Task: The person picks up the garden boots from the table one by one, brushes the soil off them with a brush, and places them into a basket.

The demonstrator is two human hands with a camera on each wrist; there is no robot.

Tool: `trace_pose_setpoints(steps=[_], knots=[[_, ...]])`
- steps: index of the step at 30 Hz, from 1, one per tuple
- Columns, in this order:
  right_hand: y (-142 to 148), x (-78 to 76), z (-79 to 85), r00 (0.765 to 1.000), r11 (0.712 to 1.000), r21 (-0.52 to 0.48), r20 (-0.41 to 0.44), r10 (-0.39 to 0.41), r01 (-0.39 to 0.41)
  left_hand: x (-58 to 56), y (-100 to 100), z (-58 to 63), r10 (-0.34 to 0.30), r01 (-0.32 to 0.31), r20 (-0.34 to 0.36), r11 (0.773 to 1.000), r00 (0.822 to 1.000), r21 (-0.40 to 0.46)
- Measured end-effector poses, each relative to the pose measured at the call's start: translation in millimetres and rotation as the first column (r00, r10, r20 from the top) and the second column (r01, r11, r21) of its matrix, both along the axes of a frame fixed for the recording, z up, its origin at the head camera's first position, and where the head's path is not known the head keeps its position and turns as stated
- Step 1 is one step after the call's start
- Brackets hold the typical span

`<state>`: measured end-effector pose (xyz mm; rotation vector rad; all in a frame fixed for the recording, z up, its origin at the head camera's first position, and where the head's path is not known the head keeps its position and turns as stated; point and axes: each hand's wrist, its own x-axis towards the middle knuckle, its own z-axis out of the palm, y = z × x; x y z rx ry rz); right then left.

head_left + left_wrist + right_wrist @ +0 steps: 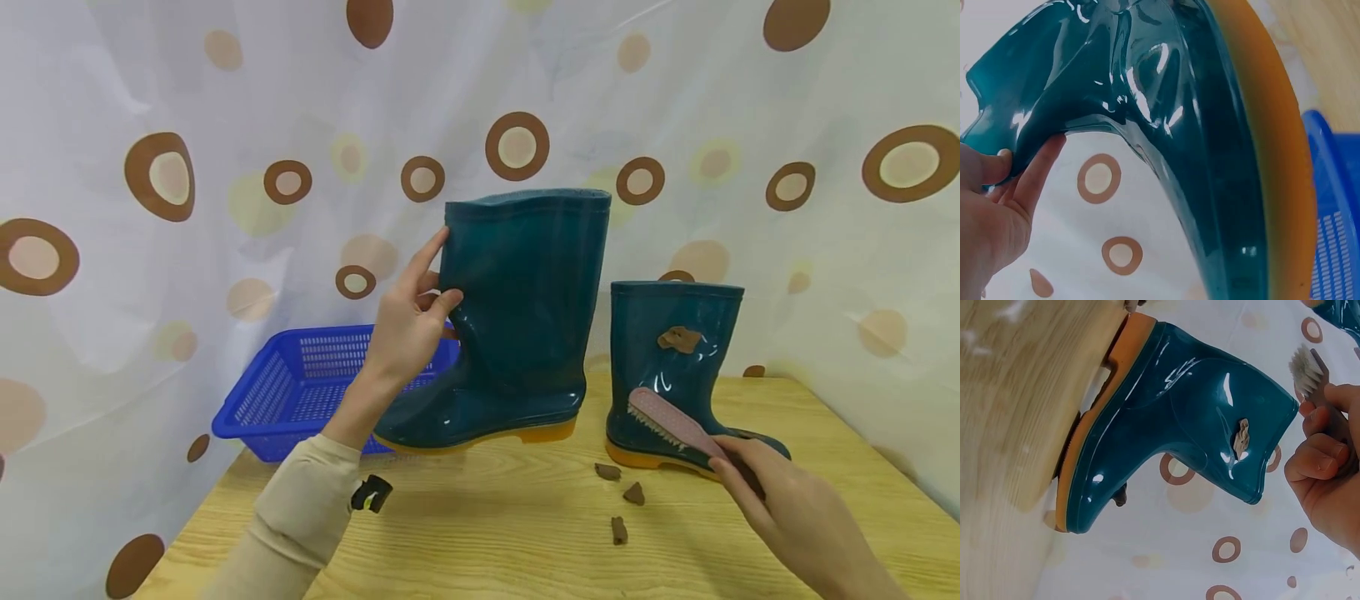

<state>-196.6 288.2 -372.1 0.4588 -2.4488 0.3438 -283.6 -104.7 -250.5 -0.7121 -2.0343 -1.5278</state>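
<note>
A dark teal rubber boot with an orange sole hangs above the table in the head view, its toe to the left. My left hand grips its shaft at the front, thumb on the near side; the left wrist view shows the thumb and fingers pinching the boot. My right hand holds a pink scrubbing brush by the handle, pale bristles facing down-left. Behind the brush a second teal boot stands upright on the table, a brown clump stuck to its shaft and another dark bit on its foot.
A blue plastic basket stands at the back left, partly behind the lifted boot. Several brown lumps lie on the wooden table near the standing boot. A spotted curtain hangs behind.
</note>
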Motion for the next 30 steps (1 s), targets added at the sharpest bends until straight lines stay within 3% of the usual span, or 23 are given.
trace_pose_setpoints(steps=[6,13,19,24,27,30], knots=[[0,-2.3,-2.4,0.999,1.0,0.016,0.038,-0.008,0.008,-8.3,-18,18.8,0.063,-0.064,-0.032,0.998,0.998,-0.024],[1,-4.8,-4.9,1.0,1.0,0.007,0.016,-0.001,0.001,-23.2,-43,33.1,0.184,-0.188,-0.075,0.981,0.98,-0.054],[2,-12.4,-8.3,1.0,1.0,0.0,0.016,0.01,-0.01,-36.3,-67,35.8,0.275,-0.277,-0.037,0.959,0.961,-0.053],[4,-20.6,-10.6,0.999,1.0,-0.014,0.036,0.021,-0.021,-43.6,-84,34.9,0.359,-0.359,-0.014,0.93,0.933,-0.071],[4,-24.1,-11.8,0.998,0.999,-0.037,0.056,0.034,-0.031,-46.6,-92,33.4,0.391,-0.389,0.006,0.917,0.921,-0.089],[5,-26.0,-12.0,0.996,0.998,-0.061,0.085,0.034,-0.029,-49.9,-97,31.3,0.384,-0.378,0.045,0.921,0.922,-0.096]])
